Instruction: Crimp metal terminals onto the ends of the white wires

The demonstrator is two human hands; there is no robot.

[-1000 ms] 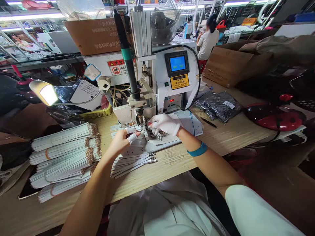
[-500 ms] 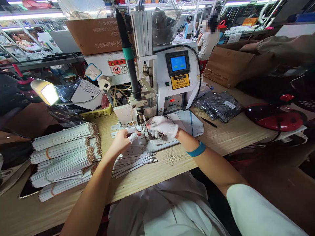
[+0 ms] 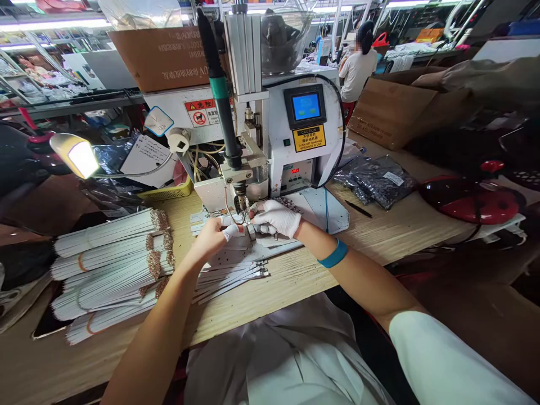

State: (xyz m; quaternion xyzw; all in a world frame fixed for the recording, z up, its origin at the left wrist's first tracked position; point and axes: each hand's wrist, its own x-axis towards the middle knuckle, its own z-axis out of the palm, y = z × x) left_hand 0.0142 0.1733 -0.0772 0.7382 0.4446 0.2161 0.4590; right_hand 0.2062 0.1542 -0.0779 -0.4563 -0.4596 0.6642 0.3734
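Note:
My left hand (image 3: 214,236), with white covers on its fingertips, is closed in a pinch under the hot head (image 3: 240,198) of a bench machine (image 3: 276,126). What it pinches is too small to make out. My right hand (image 3: 279,218), in a white glove, is closed at the other side of the same tip; its fingers hide what they grip. The two hands nearly meet there. Just below them, several flat white strips (image 3: 230,279) with small metal ends lie on the table. Other white pieces (image 3: 197,224) lie by my left fingers.
Banded bundles of white strips (image 3: 105,270) with brown ends are stacked at left, near a lit lamp (image 3: 80,157) and a yellow basket (image 3: 169,193). On the right are bagged dark parts (image 3: 379,183), a black pen (image 3: 358,209) and a cardboard box (image 3: 392,112). A person (image 3: 358,70) sits behind.
My left hand has moved slightly right, closer to the machine's tip. My right hand has shifted a little left, its fingers still closed. The person behind has turned their head.

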